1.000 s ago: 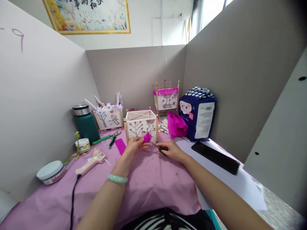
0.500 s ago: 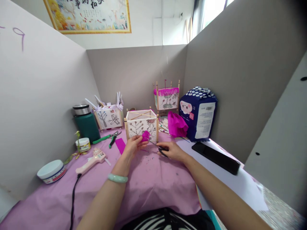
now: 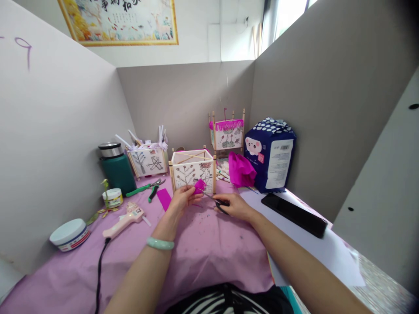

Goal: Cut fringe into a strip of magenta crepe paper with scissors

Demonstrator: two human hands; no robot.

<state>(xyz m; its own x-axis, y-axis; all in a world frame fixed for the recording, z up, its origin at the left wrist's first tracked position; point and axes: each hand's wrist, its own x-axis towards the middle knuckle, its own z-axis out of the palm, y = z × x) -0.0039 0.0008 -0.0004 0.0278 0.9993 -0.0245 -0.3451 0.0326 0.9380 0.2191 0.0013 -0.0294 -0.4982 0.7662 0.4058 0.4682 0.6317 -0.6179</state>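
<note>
Magenta crepe paper [image 3: 199,186] edge in left hand [image 3: 183,199], just beside right hand's [image 3: 235,206] scissors [image 3: 212,199].

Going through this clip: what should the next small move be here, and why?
Probably bring the scissors in the right hand up to the magenta paper and snip it: the left hand pinches that paper up off the table, and the blade tips point at it.

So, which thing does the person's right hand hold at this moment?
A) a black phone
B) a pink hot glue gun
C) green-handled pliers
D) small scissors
D. The right hand grips small dark-handled scissors, their blades pointing toward the magenta crepe paper held in the left hand.
</note>
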